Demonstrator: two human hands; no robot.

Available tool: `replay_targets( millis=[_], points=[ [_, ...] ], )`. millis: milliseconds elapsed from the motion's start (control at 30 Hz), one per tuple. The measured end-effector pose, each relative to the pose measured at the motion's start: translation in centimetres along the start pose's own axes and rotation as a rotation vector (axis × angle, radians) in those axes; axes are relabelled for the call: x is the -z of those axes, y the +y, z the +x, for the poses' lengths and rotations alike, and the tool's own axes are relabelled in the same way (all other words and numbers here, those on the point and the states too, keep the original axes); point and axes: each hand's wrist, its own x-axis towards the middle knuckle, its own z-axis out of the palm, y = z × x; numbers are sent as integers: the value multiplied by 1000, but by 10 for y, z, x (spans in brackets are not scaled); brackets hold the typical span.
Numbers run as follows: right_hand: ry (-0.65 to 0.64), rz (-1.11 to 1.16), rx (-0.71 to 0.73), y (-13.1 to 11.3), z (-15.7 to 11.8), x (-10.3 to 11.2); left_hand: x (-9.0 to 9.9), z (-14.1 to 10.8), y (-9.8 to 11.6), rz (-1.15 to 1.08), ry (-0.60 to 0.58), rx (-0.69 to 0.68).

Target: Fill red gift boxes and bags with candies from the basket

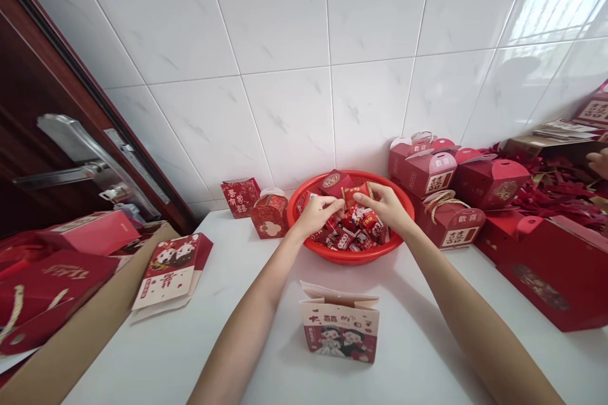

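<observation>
Over a red plastic basket (351, 257), my right hand (386, 207) pinches a small red-and-gold candy packet (356, 193) by its right side. My left hand (319, 212) is closed, thumb and finger pressed together at the packet's left edge. Many wrapped candies (351, 235) in red wrappers fill the basket beneath my fingers, and a dark red packet (335, 182) lies at its back. Between my forearms a paper gift box (341, 332) with a cartoon couple stands upright on the white table, its top flaps open.
Left of the basket stand a red card box (240, 198) and a small patterned box (270, 215). A panda-print box (171, 269) lies beside a carton (95, 323). Several red gift boxes (456, 228) crowd the right. Another person's hand (599, 163) shows at the right edge.
</observation>
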Motion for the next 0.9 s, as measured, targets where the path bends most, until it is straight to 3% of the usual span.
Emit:
replay_targets(
  millis=[100, 200, 300, 400, 600, 900],
  points=[
    [251, 83, -24, 5, 2, 4, 1, 0, -2, 49, 61, 38],
    [426, 198, -88, 11, 5, 8, 0, 1, -6, 213, -122, 92],
    [499, 256, -132, 15, 6, 10, -3, 4, -11, 489, -336, 102],
    [533, 271, -147, 15, 6, 9, -7, 6, -15, 617, -362, 97],
    [559, 332, -119, 10, 4, 5, -11, 6, -12, 701, -227, 113],
    [492, 368, -154, 12, 5, 7, 9, 7, -2, 736, 219, 184]
  ],
)
